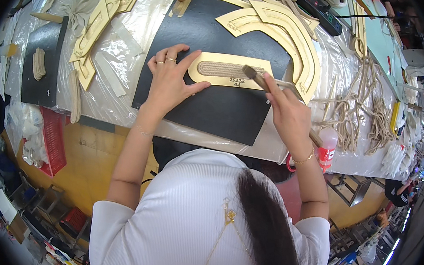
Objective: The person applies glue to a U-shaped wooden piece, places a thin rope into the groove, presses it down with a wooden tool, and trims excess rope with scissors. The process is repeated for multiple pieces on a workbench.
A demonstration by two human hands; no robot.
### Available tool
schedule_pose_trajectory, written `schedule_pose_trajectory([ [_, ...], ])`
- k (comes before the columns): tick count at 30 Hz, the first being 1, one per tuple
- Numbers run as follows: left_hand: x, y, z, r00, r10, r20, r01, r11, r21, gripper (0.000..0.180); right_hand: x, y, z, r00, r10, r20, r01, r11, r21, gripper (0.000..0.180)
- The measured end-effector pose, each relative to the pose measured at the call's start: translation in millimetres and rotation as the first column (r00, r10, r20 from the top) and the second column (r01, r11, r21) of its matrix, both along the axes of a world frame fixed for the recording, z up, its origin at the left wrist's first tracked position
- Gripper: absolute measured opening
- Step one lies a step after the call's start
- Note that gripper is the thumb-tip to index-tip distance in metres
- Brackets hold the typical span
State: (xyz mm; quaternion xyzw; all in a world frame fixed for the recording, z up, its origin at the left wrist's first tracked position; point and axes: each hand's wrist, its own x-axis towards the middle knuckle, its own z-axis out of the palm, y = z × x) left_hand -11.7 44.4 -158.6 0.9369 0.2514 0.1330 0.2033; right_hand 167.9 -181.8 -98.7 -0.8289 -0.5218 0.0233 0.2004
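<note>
Gripping a wooden-handled brush [256,77] in a closed fist, the right hand [290,114] is sweeping its bristles across the woven strip [223,69] showing through a cream stencil [229,71] at frame centre. Spread flat, the left hand [168,80] is pinning the stencil's left end on the black mat [209,109]. Judging by this, brushing is underway; next stroke needs the stencil unmoved.

Matt black mat [214,107]; tan card template [230,70] w/ woven strip; wood-handled brush [263,81]; glossy clear plastic over counter [128,48].
</note>
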Motion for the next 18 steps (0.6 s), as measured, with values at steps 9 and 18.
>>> schedule_pose_trajectory([
  [9, -0.9, 1.4, -5.6, 0.998, -0.022, 0.053, 0.022, 1.000, 0.008, 0.070, -12.9, 13.6, 3.1, 0.992, 0.057, 0.115, -0.035, 0.981, -0.189, 0.050],
  [18, -1.6, 2.6, -6.9, 0.993, -0.016, 0.119, 0.017, 1.000, -0.014, 0.070, -24.6, 36.9, 4.1, 0.989, 0.133, -0.069, -0.135, 0.991, -0.014, 0.049],
])
